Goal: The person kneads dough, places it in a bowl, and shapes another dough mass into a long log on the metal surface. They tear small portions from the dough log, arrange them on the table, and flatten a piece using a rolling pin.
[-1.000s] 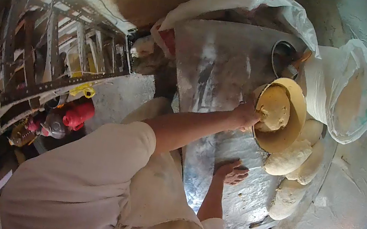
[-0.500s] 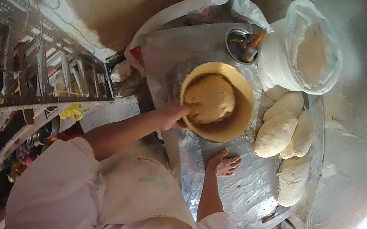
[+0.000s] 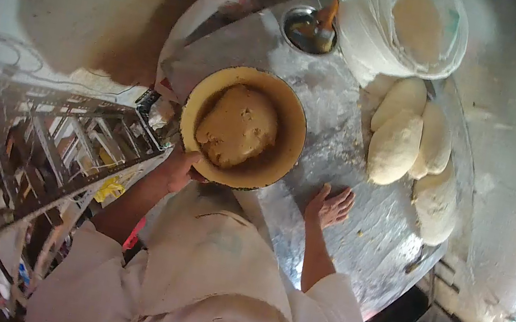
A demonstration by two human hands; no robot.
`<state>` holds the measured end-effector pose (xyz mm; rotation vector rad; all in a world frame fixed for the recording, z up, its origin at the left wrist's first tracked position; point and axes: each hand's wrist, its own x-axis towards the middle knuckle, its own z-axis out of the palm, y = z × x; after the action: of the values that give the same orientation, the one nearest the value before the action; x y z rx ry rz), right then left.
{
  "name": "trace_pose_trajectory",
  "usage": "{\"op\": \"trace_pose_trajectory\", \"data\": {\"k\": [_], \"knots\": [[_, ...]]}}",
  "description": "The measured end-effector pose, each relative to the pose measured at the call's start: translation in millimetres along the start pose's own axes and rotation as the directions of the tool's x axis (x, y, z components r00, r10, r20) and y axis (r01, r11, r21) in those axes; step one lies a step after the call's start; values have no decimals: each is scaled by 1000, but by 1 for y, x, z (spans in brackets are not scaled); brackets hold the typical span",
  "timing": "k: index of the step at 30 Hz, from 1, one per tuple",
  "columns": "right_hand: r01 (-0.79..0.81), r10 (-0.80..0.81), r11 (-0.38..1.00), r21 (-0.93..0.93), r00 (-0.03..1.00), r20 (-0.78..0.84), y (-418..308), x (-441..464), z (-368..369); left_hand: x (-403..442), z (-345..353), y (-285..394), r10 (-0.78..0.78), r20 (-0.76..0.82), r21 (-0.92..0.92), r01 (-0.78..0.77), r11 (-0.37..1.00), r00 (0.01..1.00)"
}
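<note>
Since the earlier frames, your left hand [image 3: 180,171] has drawn the yellow bowl [image 3: 289,142] away from the pale loaves [image 3: 394,150] and toward your body, while your right hand [image 3: 331,206] has stayed flat on the worktop [image 3: 352,253]. You have faint green print on the clear plastic bag [image 3: 356,37] and reddish marks on the white sheeting [image 3: 187,31] at the far side; both are too blurred to read.

Your hands are apart. Your left is clamped on the near-left rim of the bowl; your right holds nothing, palm down, fingers a little spread. The lump of dough [image 3: 240,127] sits inside the bowl, just beyond your left hand and well to the left of your right. You can't tell from this angle whether the bowl's base touches the worktop.

Past the bowl, your small metal bowl [image 3: 286,26] holds a brush [image 3: 327,18], its orange handle leaning over the rim, with something dark beside it. To its right, the bag stands open with a pale brownish filling [image 3: 420,24]. The loaves lie clustered just below it, beyond your right hand.
</note>
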<state>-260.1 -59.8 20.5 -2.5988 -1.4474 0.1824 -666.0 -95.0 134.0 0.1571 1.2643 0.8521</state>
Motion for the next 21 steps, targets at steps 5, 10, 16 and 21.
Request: {"op": "trace_pose_trajectory", "data": {"k": [5, 10, 16, 21], "knots": [[24, -23, 1000, 21, 999, -26, -10, 1, -10, -6, -12, 8, 35, 69, 148, -45, 988, 997], [-39, 48, 992, 118, 997, -68, -6, -6, -26, 2, -5, -7, -62, 222, 321, -12, 947, 973], [354, -356, 933, 70, 935, 16, 106, -49, -46, -7, 111, -35, -314, 238, 296, 240, 925, 919], [76, -57, 991, 113, 985, -165, 247, -93, -77, -13, 230, -126, -357, 358, 394, 207, 896, 863]]}}
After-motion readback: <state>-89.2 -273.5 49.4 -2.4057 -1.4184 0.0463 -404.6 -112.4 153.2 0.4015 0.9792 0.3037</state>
